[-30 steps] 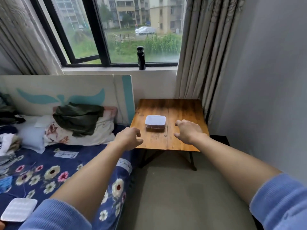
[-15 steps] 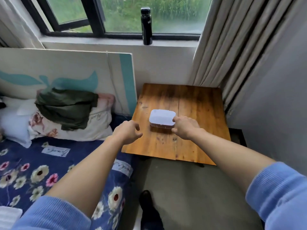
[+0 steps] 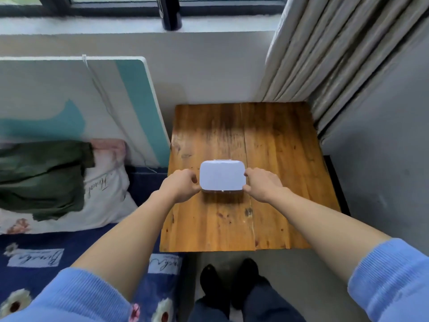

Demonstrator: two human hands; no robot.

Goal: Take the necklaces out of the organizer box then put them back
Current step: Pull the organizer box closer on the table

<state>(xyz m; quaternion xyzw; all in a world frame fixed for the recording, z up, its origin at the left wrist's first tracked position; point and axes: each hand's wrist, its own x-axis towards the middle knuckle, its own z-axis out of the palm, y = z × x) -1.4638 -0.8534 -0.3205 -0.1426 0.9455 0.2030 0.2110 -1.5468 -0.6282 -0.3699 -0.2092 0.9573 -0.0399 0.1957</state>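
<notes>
Well left of our left hand (image 3: 180, 185): a dark green folded garment (image 3: 41, 175) lying on a white floral pillow (image 3: 104, 201). Our left hand grips the left end of the white, round-cornered plastic organizer box (image 3: 222, 176), lid closed, standing between both hands on the brown wooden plank table (image 3: 283, 147); our right hand (image 3: 263, 185) grips its right end. Beyond that hand, to the right: grey pleated curtains (image 3: 325, 54).
</notes>
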